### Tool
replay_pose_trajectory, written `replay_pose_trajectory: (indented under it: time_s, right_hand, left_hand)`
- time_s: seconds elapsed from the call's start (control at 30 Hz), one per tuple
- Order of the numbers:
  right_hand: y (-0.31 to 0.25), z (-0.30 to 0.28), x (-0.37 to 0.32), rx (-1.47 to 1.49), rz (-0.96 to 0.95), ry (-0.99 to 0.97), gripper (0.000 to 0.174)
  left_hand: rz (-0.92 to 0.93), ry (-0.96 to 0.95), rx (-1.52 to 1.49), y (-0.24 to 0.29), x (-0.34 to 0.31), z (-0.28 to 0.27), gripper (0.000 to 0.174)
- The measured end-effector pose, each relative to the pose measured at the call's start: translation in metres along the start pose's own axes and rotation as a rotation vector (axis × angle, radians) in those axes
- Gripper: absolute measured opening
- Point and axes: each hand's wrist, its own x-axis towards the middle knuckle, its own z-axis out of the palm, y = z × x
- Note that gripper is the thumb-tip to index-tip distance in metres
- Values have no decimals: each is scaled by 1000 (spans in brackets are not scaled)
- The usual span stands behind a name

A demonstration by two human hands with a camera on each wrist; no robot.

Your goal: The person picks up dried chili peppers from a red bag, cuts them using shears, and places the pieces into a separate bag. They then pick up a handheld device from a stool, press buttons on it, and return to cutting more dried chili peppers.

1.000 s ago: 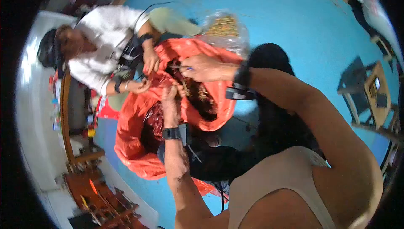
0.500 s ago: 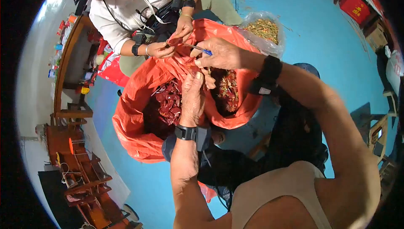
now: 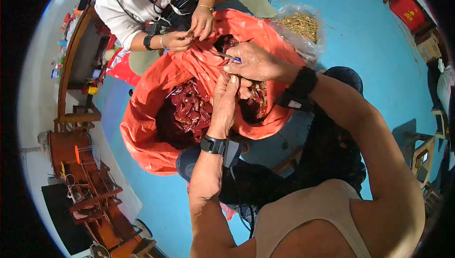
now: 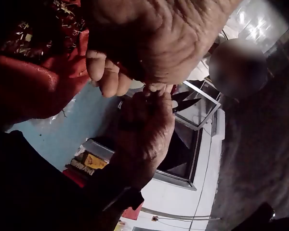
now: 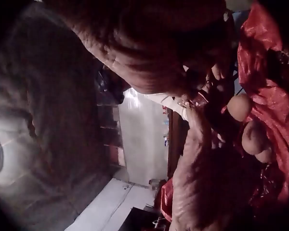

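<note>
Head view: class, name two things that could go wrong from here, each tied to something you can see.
1. The right hand pinches a thin blue-handled tool close against the left hand; a slip could nick it.
2. Its tip points toward another person's hands close across the orange bag; it might jab them.

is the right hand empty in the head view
No, the right hand pinches a thin metal tool with a blue end over the orange bag of dried red chillies.
</note>
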Motion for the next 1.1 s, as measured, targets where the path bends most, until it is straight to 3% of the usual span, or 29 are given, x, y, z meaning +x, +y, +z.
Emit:
replay_pose_trajectory:
  time_s: [0.1, 0.17, 0.23, 0.27, 0.3, 0.37, 0.43, 0.5, 0.57, 0.6, 0.63, 0.7, 0.8, 0.83, 0.9, 0.93, 1.03, 1.1]
  right_hand:
    - [8, -4, -1, 84, 18, 141, 28]
    - [11, -12, 0, 26, 64, 100, 31]
    - [13, -15, -2, 137, -66, 136, 35]
    - [17, -13, -2, 117, -210, 252, 37]
    - [30, -12, 4, 126, -219, 263, 37]
    - [19, -33, -1, 155, -18, 162, 38]
    - [28, -36, 6, 117, -206, 393, 27]
    - [26, -48, 2, 218, 3, 267, 25]
    - [27, -51, 2, 156, -9, 255, 31]
    - [37, -47, 13, 17, -120, 364, 30]
    - [36, -45, 18, -127, -232, 468, 30]
    - [34, -44, 16, -71, -96, 424, 33]
    - [28, -46, 10, -103, -85, 473, 33]
    - [22, -51, 5, -112, -72, 479, 33]
    - [14, -59, -4, -72, -70, 361, 29]
    - [15, -58, -4, -42, -84, 402, 29]
    - [17, -61, -6, -39, -55, 391, 29]
    - [25, -64, -6, -61, -100, 412, 29]
  left_hand:
    - [-7, 2, -61, -6, 1, -4, 18]
    - [-26, 38, 11, -7, -1, -6, 17]
    - [19, 105, 51, -9, 1, -13, 16]
    - [85, 144, -95, -13, 4, -17, 17]
    - [3, 325, -108, -10, -1, -24, 22]
    - [-36, 373, -499, -39, 5, -98, 28]
    - [46, 945, -743, -38, -1, -101, 28]
    - [-23, 1032, -735, -44, -8, -106, 23]
    - [-217, 465, -473, -63, -11, -113, 19]
    - [-256, 432, -345, -71, -8, -103, 18]
    - [-302, 220, -282, -73, -6, -92, 18]
    - [-381, 245, 154, -83, -3, -56, 18]
    - [-113, -35, 684, -162, 14, -73, 16]
    - [-447, 28, 529, -153, 12, -52, 17]
    - [-162, -93, 579, -193, 19, -49, 25]
    - [-72, -202, 856, -201, 20, -49, 29]
    - [-102, -51, 1203, -223, 23, -45, 29]
    - [-94, 32, 1051, -217, 25, -47, 27]
